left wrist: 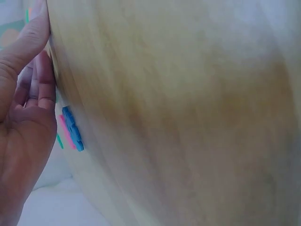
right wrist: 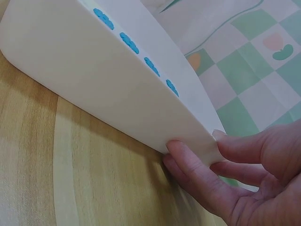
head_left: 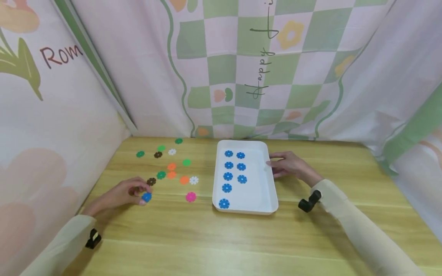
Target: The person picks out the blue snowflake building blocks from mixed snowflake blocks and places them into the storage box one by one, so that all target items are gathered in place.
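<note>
In the head view my left hand (head_left: 122,193) is at the table's left, thumb and index finger at the edges of a blue notched disc (head_left: 146,197). The left wrist view shows that blue disc (left wrist: 73,129) edge-on beside the hand (left wrist: 28,117), a pink disc (left wrist: 65,128) behind it. My right hand (head_left: 288,164) holds the right side of a white tray (head_left: 257,191). Up close, its thumb is at the rim and its fingers (right wrist: 188,162) are against the outer wall. Several blue discs (head_left: 226,188) lie flat in two columns in the tray's left half.
Loose notched discs lie on the wooden table (head_left: 193,245) left of the tray: green (head_left: 161,175), orange (head_left: 184,180), brown (head_left: 151,181), white (head_left: 194,180) and pink (head_left: 191,197). A checked curtain (head_left: 248,69) hangs behind the table, with a patterned sheet (head_left: 86,126) along the left.
</note>
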Available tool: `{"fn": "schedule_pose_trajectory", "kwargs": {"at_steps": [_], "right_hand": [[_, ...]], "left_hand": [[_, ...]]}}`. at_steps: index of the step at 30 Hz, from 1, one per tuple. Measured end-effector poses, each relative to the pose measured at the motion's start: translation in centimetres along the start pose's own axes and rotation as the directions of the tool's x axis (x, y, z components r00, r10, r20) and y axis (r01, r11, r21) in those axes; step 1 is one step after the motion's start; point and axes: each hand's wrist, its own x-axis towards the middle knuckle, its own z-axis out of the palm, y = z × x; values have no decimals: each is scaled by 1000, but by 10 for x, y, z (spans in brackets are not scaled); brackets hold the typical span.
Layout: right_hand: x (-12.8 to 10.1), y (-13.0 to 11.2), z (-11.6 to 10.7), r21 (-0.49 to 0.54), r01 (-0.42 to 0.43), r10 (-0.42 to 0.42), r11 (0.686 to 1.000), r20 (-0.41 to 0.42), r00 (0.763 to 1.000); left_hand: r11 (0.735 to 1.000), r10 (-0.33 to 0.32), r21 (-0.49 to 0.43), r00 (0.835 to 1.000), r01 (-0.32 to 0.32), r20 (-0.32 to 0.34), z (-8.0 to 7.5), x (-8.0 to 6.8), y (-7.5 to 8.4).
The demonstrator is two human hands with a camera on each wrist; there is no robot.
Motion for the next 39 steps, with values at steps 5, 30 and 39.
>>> {"fn": "schedule_pose_trajectory", "kwargs": {"at_steps": [5,30,39], "right_hand": [[-1,-1,0,-4,-5,5,1000,-1,1000],[-2,-3,-2,4,1,-1,1000,9,1000],[1,-1,-1,2,-10,10,1000,8,1000]], "left_hand": [[999,40,9,999,-40,-1,1,0,3],[983,-93,-166,993,80,-71,-17,51,58],[991,-72,-113,997,68,-34,-7,86,99]]}}
